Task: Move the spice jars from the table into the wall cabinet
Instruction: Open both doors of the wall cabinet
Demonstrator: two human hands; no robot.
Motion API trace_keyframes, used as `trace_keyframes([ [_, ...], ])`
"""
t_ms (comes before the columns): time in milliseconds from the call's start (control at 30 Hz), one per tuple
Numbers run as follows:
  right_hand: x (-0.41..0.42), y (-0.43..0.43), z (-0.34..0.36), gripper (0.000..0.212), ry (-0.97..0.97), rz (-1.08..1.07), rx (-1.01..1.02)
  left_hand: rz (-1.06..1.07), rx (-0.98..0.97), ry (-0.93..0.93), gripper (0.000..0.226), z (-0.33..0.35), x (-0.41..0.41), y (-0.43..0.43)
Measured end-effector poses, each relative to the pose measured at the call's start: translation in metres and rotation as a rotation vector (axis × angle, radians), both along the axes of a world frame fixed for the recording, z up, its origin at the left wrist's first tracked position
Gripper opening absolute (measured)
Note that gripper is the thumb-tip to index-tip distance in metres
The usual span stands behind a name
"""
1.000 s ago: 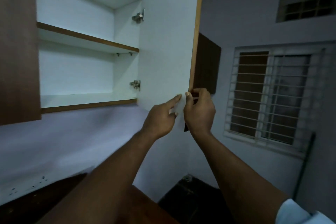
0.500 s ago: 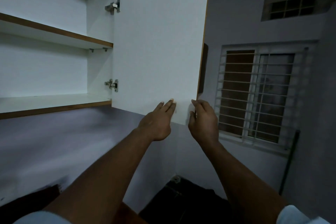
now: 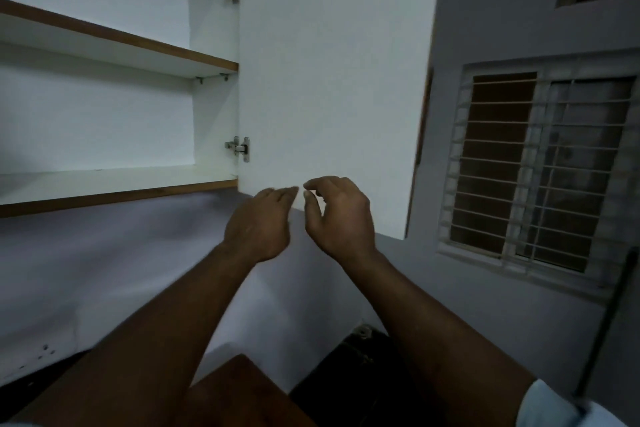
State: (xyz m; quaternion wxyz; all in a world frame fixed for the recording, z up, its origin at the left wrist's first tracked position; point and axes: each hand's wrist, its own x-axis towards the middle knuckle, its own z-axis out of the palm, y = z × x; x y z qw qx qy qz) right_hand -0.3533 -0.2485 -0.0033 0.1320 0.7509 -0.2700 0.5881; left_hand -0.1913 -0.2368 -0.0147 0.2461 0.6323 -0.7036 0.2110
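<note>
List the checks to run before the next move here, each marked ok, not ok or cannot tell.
1. Cabinet door swung wide open: ok.
2. Lower shelf has room, visible part bare: ok.
3. Left hand holds nothing, fingers relaxed: ok.
4. Right hand holds nothing, fingers loosely curled: ok.
5. Both hands off the door: cannot tell, they overlap its lower edge.
6. Spice jars located: cannot tell, none in view; only a corner of the table shows.
</note>
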Motion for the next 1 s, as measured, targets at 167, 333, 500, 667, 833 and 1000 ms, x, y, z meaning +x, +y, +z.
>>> trace_keyframes([
  [167,0.097,0.000,-0.003,0.013,0.115,0.207,0.221,0.458,-0.008,-0.176,0.039,0.010,0.102,0.043],
  [333,0.202,0.011,-0.015,0.011,0.227,0.439,0.447,0.819,0.164,-0.400,0.025,0.032,0.199,0.111],
  [500,0.287,0.035,-0.018,0.023,0.298,0.652,0.602,0.928,0.341,-0.675,0.027,0.049,0.256,0.167],
  [667,0.343,0.054,-0.021,0.050,0.311,0.841,0.753,0.975,0.450,-0.969,0.042,0.060,0.263,0.179],
  [833,0.365,0.070,-0.034,0.051,0.263,1.021,0.858,0.907,0.422,-1.009,0.057,0.061,0.256,0.192],
  [1000,0.358,0.103,-0.044,0.033,0.172,1.142,0.904,0.865,0.412,-1.005,0.059,0.059,0.233,0.217],
])
